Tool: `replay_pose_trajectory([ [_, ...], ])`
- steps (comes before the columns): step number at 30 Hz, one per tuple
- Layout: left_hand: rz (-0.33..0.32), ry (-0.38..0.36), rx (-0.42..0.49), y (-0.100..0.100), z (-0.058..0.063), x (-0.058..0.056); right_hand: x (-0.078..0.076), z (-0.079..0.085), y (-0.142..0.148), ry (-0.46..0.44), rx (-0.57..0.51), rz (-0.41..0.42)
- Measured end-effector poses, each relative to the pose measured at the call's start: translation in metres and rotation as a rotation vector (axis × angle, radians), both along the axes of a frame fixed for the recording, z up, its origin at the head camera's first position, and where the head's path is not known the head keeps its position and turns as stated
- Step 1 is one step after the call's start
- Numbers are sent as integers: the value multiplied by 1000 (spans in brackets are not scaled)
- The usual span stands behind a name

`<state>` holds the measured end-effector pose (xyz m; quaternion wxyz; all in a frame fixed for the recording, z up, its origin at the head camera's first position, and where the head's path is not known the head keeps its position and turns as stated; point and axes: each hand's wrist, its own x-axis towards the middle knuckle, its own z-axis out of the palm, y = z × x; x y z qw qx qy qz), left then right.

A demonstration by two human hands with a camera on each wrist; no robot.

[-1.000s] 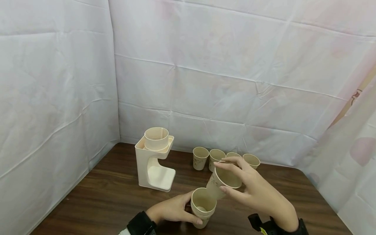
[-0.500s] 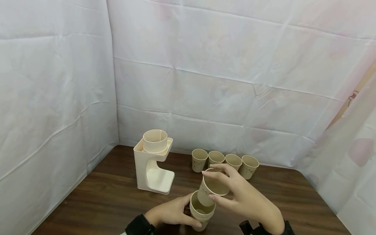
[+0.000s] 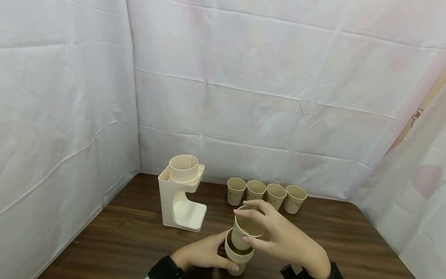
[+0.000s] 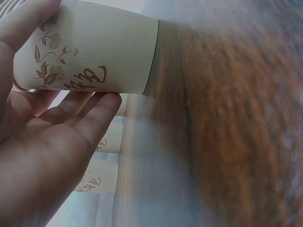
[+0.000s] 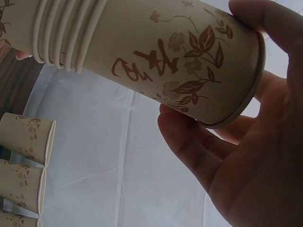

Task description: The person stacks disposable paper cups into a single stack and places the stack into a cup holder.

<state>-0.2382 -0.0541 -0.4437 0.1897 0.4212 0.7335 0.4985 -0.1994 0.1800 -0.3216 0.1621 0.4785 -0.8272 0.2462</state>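
Observation:
My left hand [image 3: 205,254] grips a stack of nested paper cups [image 3: 240,259] on the table, thumb in front and fingers behind. In the left wrist view the stack's lowest cup [image 4: 109,52] shows brown flowers and lettering, its base at the wood. My right hand [image 3: 282,238] holds one more beige paper cup [image 3: 240,232] near its rim, between thumb and fingers. That cup is tilted, its lower end inside the stack's top opening. The right wrist view shows the printed cup [image 5: 184,66] sticking well out beyond the stacked rims [image 5: 71,33].
Behind the hands, several upright paper cups [image 3: 236,192] stand in a row along the back curtain [image 3: 216,108]. To the left is a cream C-shaped stand [image 3: 170,201] with a round holder [image 3: 183,170] on top. The dark wooden table [image 3: 115,232] meets a curtain at left.
My right hand has moved left and down, bringing its cup from beside the stack into the stack's mouth. The row of cups behind is less covered. My left hand stays around the stack.

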Motion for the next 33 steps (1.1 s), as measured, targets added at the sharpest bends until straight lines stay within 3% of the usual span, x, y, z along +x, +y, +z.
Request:
replay_pose_trajectory([
  [14, 10, 3, -20, -1, 3, 2, -3, -17, -8, -22, 120, 60],
  [19, 2, -21, -6, -1, 2, 2, -4, -23, -9, 41, 174, 51],
  [33, -17, -48, 13, -2, -1, 3, -3, -29, -12, -18, 206, 59],
])
